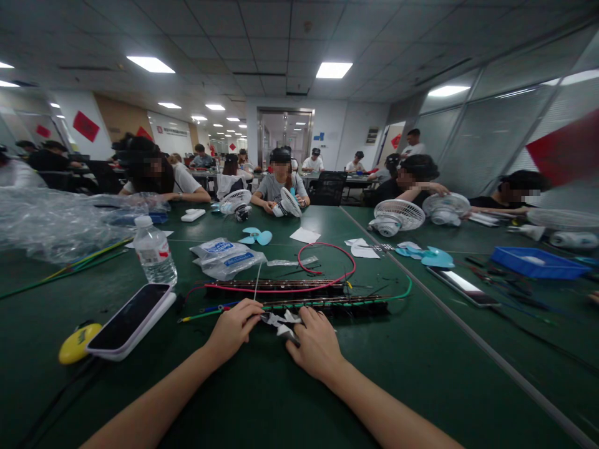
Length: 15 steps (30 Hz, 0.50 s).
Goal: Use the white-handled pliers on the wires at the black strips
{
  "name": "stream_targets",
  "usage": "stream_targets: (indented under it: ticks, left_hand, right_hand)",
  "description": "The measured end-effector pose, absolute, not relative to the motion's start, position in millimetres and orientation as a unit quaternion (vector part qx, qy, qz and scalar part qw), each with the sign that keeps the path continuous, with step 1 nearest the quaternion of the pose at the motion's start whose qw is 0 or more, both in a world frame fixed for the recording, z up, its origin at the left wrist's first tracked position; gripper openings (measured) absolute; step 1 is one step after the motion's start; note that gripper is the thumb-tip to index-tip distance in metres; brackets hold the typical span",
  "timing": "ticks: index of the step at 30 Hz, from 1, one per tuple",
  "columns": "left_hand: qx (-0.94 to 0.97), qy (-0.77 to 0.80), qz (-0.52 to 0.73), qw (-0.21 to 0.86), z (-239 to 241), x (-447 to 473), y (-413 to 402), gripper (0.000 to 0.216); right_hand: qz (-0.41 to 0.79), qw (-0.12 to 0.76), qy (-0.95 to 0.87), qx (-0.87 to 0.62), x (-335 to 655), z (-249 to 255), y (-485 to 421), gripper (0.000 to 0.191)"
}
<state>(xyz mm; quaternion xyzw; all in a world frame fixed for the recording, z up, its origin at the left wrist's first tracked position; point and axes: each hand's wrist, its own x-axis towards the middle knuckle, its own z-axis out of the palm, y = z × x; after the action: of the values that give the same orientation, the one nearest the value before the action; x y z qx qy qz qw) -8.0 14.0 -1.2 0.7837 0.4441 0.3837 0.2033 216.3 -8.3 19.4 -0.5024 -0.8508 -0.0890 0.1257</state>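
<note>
My left hand (235,330) is closed in a pinch at the near edge of the wiring. A thin white strip (258,280) stands up from its fingertips, like a cable tie. Curled over a crumpled white scrap (283,329), my right hand (318,343) is closed; something dark grey shows under its fingers, too small to name. Just beyond both hands lie two long dark strips with copper-coloured lines, a near one (346,305) and a far one (281,285). A green wire (406,290) runs along the near strip, and a red wire (353,262) loops above the far one.
To the left are a water bottle (156,259), a phone (131,318) and a yellow round object (79,343). Plastic bags (227,259) and a blue fan blade (256,236) lie beyond. A blue tray (538,262) and another phone (461,287) are right. Co-workers sit around with fans (397,217).
</note>
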Motion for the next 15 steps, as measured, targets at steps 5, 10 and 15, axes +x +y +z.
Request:
stream_targets:
  ticks: [5,10,15]
  left_hand:
    - [0.784,0.444,0.382,0.205,-0.5,-7.9,13.6,0.017]
    - [0.786,0.447,0.38,0.197,-0.3,-8.0,13.7,0.017]
    - [0.785,0.445,0.377,0.208,-2.2,-8.6,14.6,0.019]
  right_hand:
    - [-0.092,0.123,-0.851,-0.502,216.5,16.5,-6.4,0.022]
    - [-0.099,0.137,-0.85,-0.499,217.0,16.4,-7.0,0.02]
    - [-0.108,0.15,-0.85,-0.493,217.8,15.2,-6.6,0.02]
